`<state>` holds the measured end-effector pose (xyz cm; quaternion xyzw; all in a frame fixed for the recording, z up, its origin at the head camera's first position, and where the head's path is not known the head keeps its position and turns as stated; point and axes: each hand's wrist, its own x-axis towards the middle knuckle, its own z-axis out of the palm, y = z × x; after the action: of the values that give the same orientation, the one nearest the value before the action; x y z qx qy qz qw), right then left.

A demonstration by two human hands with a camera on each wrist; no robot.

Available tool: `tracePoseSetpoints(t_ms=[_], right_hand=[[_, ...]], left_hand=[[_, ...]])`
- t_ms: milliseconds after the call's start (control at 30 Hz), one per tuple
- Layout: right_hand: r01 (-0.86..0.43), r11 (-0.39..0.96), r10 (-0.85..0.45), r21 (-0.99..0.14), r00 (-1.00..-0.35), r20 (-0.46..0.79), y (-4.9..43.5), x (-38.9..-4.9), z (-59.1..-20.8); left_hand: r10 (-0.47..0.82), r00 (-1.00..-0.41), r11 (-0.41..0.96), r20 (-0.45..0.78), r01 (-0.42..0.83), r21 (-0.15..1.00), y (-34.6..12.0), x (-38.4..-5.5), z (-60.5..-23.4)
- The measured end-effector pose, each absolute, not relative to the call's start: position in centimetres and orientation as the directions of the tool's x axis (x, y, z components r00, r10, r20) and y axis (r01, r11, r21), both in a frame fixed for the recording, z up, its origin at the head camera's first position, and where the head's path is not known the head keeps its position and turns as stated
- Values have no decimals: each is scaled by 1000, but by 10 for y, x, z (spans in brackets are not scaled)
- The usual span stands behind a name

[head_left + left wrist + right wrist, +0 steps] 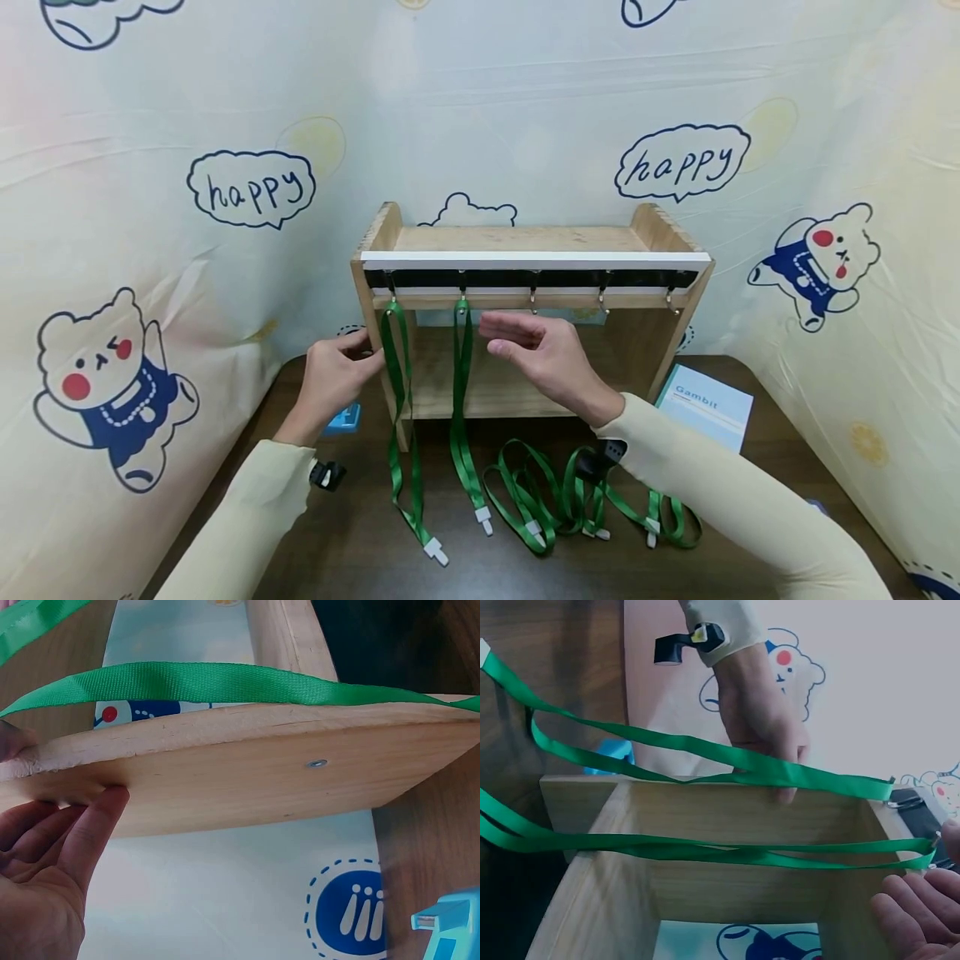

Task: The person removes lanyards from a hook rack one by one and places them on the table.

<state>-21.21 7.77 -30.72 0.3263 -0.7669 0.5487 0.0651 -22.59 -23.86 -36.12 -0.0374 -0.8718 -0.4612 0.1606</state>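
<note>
A wooden shelf (637,342) stands on the table with a black-and-white hook rail (498,278) along its front top edge. My left hand (333,379) grips the shelf's left side panel, its fingers (94,832) pressed on the outer face and the thumb over the front edge. Two green lanyards hang from the two leftmost hooks: the first lanyard (395,375) beside my left hand, the second lanyard (461,358) further right. With fingers extended and nothing in it, my right hand (551,358) is just right of the second lanyard, below the rail.
More green lanyards (525,508) with white clips lie in loose loops on the dark table (360,542), partly under my right forearm. A light-blue book (705,408) marked "Gambit" lies right of the shelf. A small blue plastic item (345,419) sits at its left.
</note>
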Motion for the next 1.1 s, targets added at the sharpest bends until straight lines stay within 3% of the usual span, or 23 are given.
tracePoseSetpoints(t_ms=[467, 833, 1100], right_hand=[[-487, 243, -405, -839, -837, 368, 65, -219, -313], [-364, 151, -406, -919, -870, 278, 55, -229, -312], [-345, 126, -420, -930, -868, 265, 48, -231, -315]], left_hand=[[-80, -943, 569, 323, 223, 792, -238, -226, -362], [-85, -942, 561, 326, 225, 797, -238, -225, -360], [-72, -940, 559, 335, 240, 794, -237, -225, -361]])
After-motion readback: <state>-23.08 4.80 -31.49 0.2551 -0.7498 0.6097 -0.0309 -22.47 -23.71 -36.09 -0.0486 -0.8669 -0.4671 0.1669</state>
